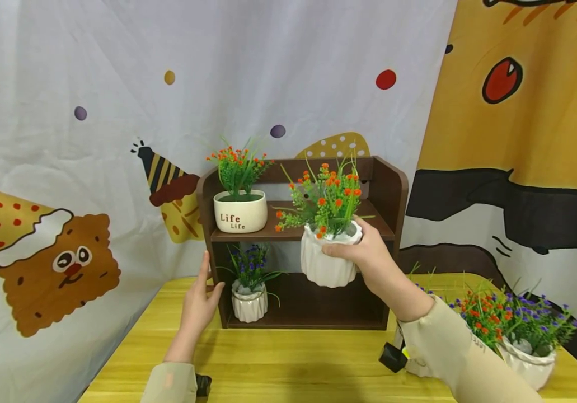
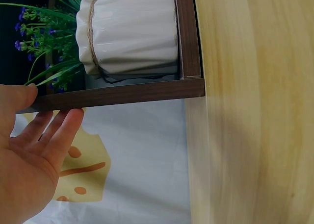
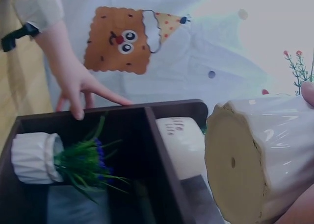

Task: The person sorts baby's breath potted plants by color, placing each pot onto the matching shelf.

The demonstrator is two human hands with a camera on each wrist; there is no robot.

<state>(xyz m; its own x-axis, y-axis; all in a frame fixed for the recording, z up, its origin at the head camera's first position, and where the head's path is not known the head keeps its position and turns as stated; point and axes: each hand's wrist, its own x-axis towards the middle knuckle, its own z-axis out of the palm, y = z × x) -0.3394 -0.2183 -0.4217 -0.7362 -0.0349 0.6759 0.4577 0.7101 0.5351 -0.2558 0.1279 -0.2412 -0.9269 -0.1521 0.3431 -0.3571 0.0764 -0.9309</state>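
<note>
My right hand (image 1: 371,254) grips a white fluted flower pot (image 1: 327,262) with orange flowers, holding it up in front of the dark brown two-tier shelf (image 1: 388,196). The pot's underside with a small hole shows in the right wrist view. At the shelf's left side panel (image 2: 122,95), my left hand (image 1: 200,305) holds the edge, thumb on the inner side and fingers on the outer. An oval white "Life" pot (image 1: 240,215) with orange flowers stands on the upper tier, left. Below it stands a white pot (image 1: 249,305) with purple flowers and twine round its neck.
More white potted plants (image 1: 527,364) with orange and purple flowers stand on the right of the yellow wooden table (image 1: 268,364), partly behind my right sleeve. A printed cloth (image 1: 288,67) hangs behind the shelf.
</note>
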